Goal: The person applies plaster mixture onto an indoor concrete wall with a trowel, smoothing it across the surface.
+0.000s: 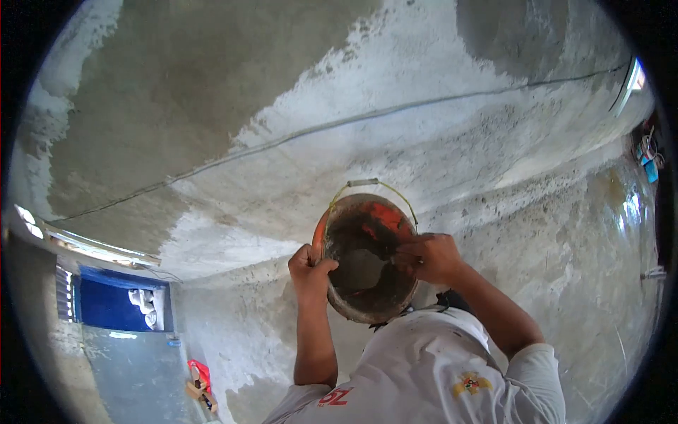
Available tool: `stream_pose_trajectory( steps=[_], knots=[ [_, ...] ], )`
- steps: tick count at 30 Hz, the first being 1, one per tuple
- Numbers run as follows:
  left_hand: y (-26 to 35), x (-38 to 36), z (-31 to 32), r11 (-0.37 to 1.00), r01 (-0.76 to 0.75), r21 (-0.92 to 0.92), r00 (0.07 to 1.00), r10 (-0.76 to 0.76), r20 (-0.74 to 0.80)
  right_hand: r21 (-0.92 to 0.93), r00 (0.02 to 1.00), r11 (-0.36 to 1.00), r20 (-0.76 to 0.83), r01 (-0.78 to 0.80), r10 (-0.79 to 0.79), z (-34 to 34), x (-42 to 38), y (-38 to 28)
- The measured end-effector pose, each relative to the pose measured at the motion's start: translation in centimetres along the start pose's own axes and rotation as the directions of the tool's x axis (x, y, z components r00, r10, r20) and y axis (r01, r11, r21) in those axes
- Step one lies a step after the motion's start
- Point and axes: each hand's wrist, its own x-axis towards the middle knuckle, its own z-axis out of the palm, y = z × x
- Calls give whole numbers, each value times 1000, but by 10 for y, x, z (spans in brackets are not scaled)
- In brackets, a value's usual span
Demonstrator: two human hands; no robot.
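An orange bucket (319, 237), crusted with grey mortar, is held up in front of my white shirt, its mouth facing the camera. Grey material lies inside it, and its wire handle (363, 183) stands up at the far side. My left hand (311, 268) grips the left rim, thumb over the edge. At the right rim is my right hand (427, 256), its fingers closed and reaching over the inside; whether they also hold a small tool is hidden.
A cable (311, 131) runs across the partly wet, rough grey wall (395, 78). At the lower left are a blue-framed opening (106, 300) and a red item (201, 374) beside brown pieces. Several items (648, 155) lie at the far right.
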Motion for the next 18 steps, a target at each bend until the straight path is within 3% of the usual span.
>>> stream_pose_trajectory(
  steps=[2,6,8,10,12,15,18],
  knots=[
    [11,-2,21,990,62,-130,998,-64,-9,92,992,989,-40,-116,120,-33,-6,19],
    [18,-2,61,979,88,-186,991,-105,-86,71,978,983,-109,-170,177,-97,-18,70],
    [22,-1,82,959,55,-278,993,-83,-89,209,967,952,-79,-224,244,-134,-18,92],
    [28,1,105,928,14,-372,995,-49,-86,208,975,963,-104,-174,198,-174,-13,107],
    [40,3,129,915,64,-399,986,-121,-119,238,980,971,-188,-17,63,-205,-4,123],
    [54,7,151,855,68,-513,989,-127,-81,334,982,942,-162,-40,99,-261,16,123],
    [71,10,167,821,75,-567,987,-144,-77,383,974,915,-222,129,-45,-305,48,123]
  ],
)
